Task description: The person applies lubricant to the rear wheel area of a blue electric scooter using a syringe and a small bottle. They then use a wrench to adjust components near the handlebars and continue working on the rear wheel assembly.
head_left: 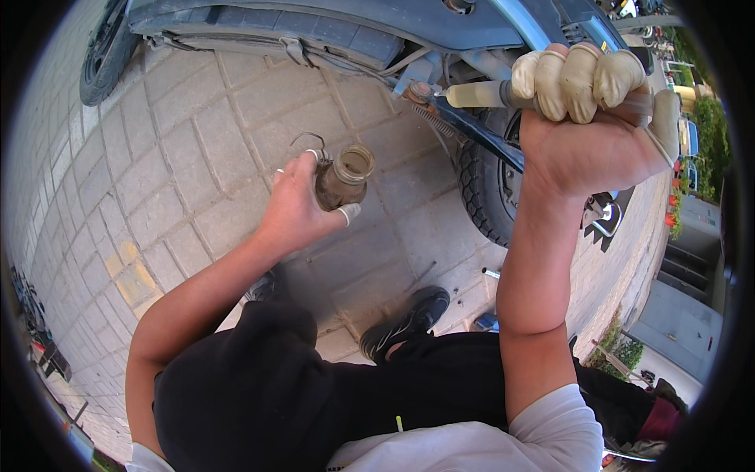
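My left hand (303, 197) is closed round a small open glass jar (343, 189), its inside stained brown. A hooked wire sticks out beside its neck, and pale covers sit on some of my fingertips. Higher up on the right, my right hand (588, 130) grips a large syringe (476, 95), fingers wrapped round it in cream-coloured finger covers. Pale yellow liquid shows in the barrel. Its tip points left, close to a rusty brown fitting (421, 91) on the blue vehicle (330, 23); whether they touch I cannot tell.
A treaded tyre (481, 189) stands below the vehicle's frame, and another wheel (110, 59) is at the far left. Paving bricks (204, 157) cover the ground. My black shoe (405, 322) is near a small blue object (486, 322). Grey cabinets (680, 322) stand at the right.
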A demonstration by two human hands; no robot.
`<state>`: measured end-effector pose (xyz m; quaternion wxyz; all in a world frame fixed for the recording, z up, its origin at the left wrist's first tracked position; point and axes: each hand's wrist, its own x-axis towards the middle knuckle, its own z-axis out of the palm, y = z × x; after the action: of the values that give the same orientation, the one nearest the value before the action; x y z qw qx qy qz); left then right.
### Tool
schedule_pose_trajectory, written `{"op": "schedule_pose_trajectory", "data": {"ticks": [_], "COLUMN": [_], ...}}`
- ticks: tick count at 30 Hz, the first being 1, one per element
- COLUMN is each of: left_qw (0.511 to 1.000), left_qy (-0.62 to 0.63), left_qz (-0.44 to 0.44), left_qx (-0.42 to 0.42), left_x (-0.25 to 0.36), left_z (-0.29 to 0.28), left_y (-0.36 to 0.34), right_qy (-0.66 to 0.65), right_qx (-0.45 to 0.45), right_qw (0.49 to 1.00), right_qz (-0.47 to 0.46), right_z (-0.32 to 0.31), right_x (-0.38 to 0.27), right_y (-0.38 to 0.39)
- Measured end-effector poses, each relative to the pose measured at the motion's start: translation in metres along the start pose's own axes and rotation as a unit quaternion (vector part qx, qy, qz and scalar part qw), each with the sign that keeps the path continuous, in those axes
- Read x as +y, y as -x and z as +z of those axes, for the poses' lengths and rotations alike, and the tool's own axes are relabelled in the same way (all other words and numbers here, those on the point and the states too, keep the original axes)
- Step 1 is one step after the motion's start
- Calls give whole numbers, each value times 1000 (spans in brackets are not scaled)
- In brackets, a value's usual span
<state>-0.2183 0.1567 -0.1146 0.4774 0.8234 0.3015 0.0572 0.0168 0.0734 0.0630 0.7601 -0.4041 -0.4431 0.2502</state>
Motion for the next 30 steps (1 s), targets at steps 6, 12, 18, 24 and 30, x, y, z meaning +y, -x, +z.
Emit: {"op": "schedule_pose_trajectory", "data": {"ticks": [6,12,18,24,30], "left_qw": [1000,1000,1000,1000,1000], "left_qy": [-2,-9,0,6,3], "left_qz": [-2,-22,-6,-4,-6], "left_qx": [1,-9,-9,-8,-5], "left_x": [0,3,3,1,1], "left_z": [1,1,0,0,0], "left_y": [1,0,0,-1,0], "right_qy": [-8,-6,10,20,0], "right_qx": [-9,-16,-26,-15,-42], "right_qw": [1000,1000,1000,1000,999], "right_qz": [6,8,-10,-8,-1], "right_z": [3,3,4,4,1], "right_x": [0,0,2,2,2], "right_y": [-1,-1,1,2,1]}}
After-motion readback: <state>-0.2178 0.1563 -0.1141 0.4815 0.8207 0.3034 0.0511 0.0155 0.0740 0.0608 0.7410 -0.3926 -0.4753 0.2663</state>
